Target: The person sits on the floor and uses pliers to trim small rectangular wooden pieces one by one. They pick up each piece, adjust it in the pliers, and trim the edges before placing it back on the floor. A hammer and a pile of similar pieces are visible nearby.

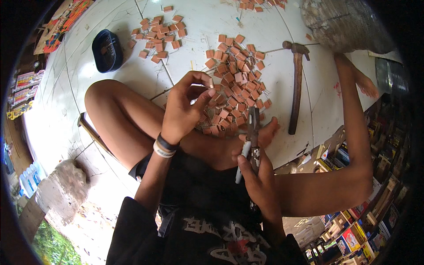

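Note:
My left hand (183, 108) is raised over the near left side of a pile, pinching a small tan block (211, 83) seen edge-on between thumb and fingertips. In my right hand (261, 179) is a pair of metal pliers (252, 123), held by the handles with the jaws pointing away from me. Whether the jaws are parted is hard to tell. Beyond both hands spreads a large pile of small reddish-brown square blocks (238, 77) with thin wire legs, resembling capacitors. Nothing shows between the plier jaws.
A hammer (297, 84) with a wooden handle lies right of the pile. A smaller heap of blocks (161, 33) sits at far left, beside a dark blue tub (107, 51). My crossed legs surround the near floor tiles (282, 145). A bulky grey stone-like block (346, 22) stands far right.

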Motion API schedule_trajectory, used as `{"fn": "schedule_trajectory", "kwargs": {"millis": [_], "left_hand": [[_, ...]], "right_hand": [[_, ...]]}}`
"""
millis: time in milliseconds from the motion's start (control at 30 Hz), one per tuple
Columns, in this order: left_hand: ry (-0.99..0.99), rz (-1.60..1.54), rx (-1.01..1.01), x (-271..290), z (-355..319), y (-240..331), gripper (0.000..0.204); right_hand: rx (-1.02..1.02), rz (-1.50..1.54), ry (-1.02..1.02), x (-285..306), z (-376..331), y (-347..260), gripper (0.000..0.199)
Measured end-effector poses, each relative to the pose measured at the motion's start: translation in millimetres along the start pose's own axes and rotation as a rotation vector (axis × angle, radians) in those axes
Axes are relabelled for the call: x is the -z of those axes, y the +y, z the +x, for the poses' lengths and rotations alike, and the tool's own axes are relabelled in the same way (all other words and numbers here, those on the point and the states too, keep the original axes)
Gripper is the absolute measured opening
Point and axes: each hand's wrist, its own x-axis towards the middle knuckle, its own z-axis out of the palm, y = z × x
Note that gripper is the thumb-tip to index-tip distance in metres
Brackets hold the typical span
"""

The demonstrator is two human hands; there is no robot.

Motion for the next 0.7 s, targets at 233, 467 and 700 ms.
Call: {"fn": "schedule_trajectory", "kwargs": {"millis": [233, 467, 700], "left_hand": [[-0.030, -0.644, 0.187, -27, -35, 28, 0.027], [0.080, -0.728, 0.251, -46, -50, 36, 0.020], [0.040, -0.719, 0.203, -46, -51, 32, 0.017]], "right_hand": [[0.120, -0.050, 0.018, -10, 6, 7, 0.032], [0.228, -0.083, 0.044, -12, 6, 8, 0.030], [0.247, -0.107, 0.067, -14, 4, 3, 0.034]]}}
